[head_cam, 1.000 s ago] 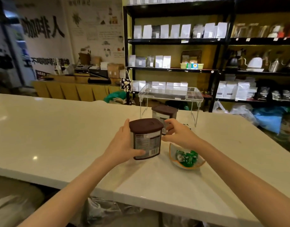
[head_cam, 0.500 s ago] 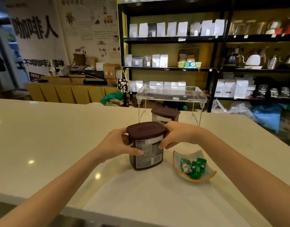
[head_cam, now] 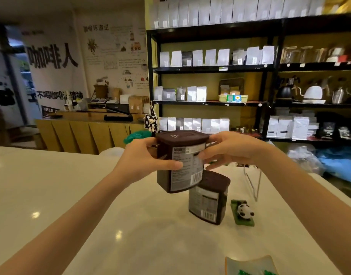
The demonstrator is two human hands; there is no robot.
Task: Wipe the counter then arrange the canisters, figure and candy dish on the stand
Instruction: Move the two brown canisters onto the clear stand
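Observation:
A brown canister (head_cam: 180,161) with a dark lid and a white label hangs in the air above the counter, tilted slightly. My left hand (head_cam: 144,161) grips its left side and my right hand (head_cam: 230,149) holds its upper right edge. Below it a second brown canister (head_cam: 208,199) stands on the white counter (head_cam: 71,195). A small panda figure (head_cam: 245,211) on a green base sits just right of that canister. The candy dish (head_cam: 250,264) with green candies shows at the bottom edge. The clear stand (head_cam: 254,185) is mostly hidden behind my right hand; only its right leg shows.
Black shelving (head_cam: 210,104) with white bags and kettles fills the wall behind the counter. A wooden counter (head_cam: 87,130) with boxes stands at the back left. Blue and clear bags (head_cam: 333,165) lie on the floor at the right.
Both hands have lifted the near canister off the counter, up and forward toward the stand. The view moved closer, so the panda figure shows and the candy dish sits at the bottom edge.

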